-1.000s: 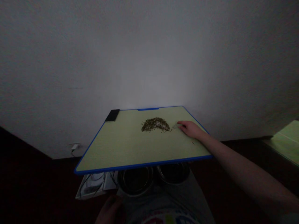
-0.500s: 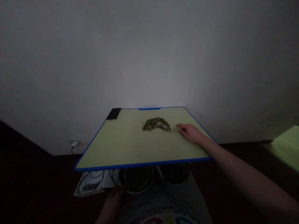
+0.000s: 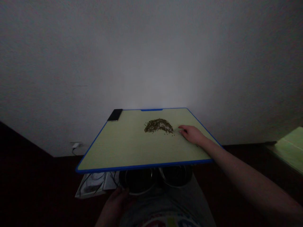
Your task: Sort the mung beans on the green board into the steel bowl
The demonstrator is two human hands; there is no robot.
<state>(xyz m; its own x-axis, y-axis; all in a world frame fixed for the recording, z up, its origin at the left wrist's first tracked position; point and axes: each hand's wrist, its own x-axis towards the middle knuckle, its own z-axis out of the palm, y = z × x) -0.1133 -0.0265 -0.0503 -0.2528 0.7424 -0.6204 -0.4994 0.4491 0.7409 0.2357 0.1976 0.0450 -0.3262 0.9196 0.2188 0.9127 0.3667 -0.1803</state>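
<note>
On the yellowish tabletop [image 3: 132, 148] lies a curved heap of small brown-green grains [image 3: 155, 125], with paler bits among them at its inner side. My right hand [image 3: 192, 134] is at the heap's right end, fingers pinched on a thin clear piece [image 3: 176, 130], whose kind I cannot make out; its tip touches the outermost grains. Below the table's near edge, my left hand [image 3: 115, 200] has its fingers at the near left rim of a dark metal bowl [image 3: 140, 181]. A second metal bowl [image 3: 176, 176] stands to its right, over my lap. Dim light hides both bowls' contents.
A black phone [image 3: 115, 115] lies at the table's far left corner. A blue edge [image 3: 142, 166] runs around the tabletop, and a wall [image 3: 151, 63] rises behind it. Lower left is a white box [image 3: 91, 186] with cables. A charger [image 3: 75, 145] sits in a wall socket.
My left hand has moved up to the left bowl's rim. My right hand has shifted slightly nearer, with the clear piece against the heap's right end. The heap looks nearly the same.
</note>
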